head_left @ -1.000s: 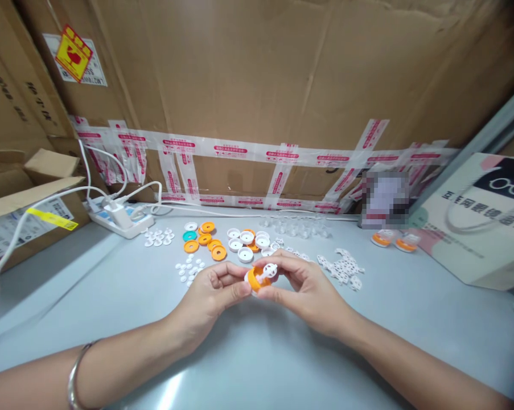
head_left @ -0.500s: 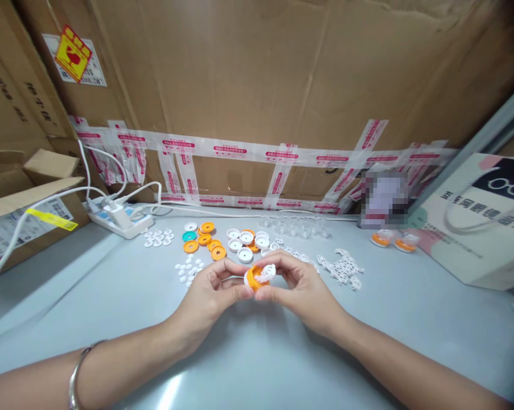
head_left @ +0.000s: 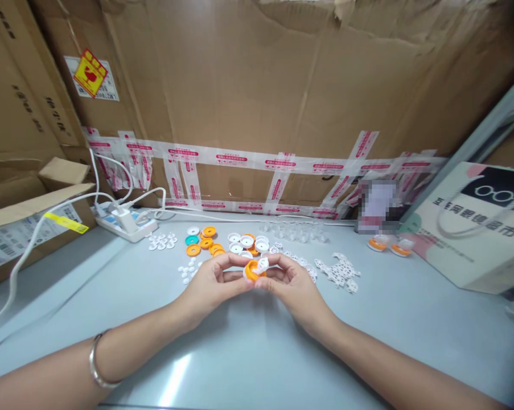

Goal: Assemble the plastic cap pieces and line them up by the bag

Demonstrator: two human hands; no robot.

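Head view: small orange-and-white piece pinched between two hands

Both the left hand (head_left: 212, 283) and right hand (head_left: 298, 286) are curled, fingertips nearly closed on the orange-and-white piece (head_left: 251, 273) above the worktop (head_left: 239, 353), perhaps so its perforated white part (head_left: 263, 263) is left exposed. Loose rings (head_left: 189, 250), lattice pieces (head_left: 338, 275) and clear parts (head_left: 301, 234) sit grouped towards the back edge, seemingly for easy picking.
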